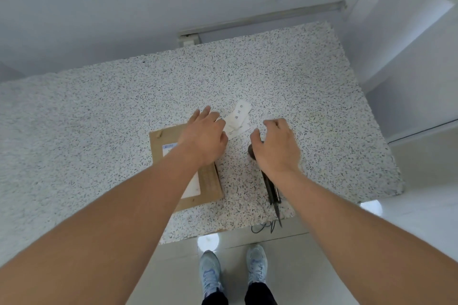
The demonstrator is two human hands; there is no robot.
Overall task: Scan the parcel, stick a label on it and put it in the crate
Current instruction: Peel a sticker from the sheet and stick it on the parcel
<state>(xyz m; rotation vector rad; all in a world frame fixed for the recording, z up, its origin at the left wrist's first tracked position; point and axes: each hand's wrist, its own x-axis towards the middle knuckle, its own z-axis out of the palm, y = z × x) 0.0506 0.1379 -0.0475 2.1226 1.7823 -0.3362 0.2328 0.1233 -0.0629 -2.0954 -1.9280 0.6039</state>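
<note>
Left grip [204, 134] over flat brown parcel [208, 180]

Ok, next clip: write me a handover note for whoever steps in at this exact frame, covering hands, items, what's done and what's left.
Left hand: open, fingers spread, over the far corner of the parcel, reaching to the label strips. No grip on anything yet.
Right hand: open and loosely curled above the head of the scanner, which lies on the table; contact unclear.
Parcel: flat brown envelope on the table, left of the scanner, already bearing a white shipping sheet.
Labels: small white strips just beyond the parcel.
Crate: not in view.
Done: cannot tell whether it was scanned.
Left: pick a label, stick it on, put the parcel in the crate.
</note>
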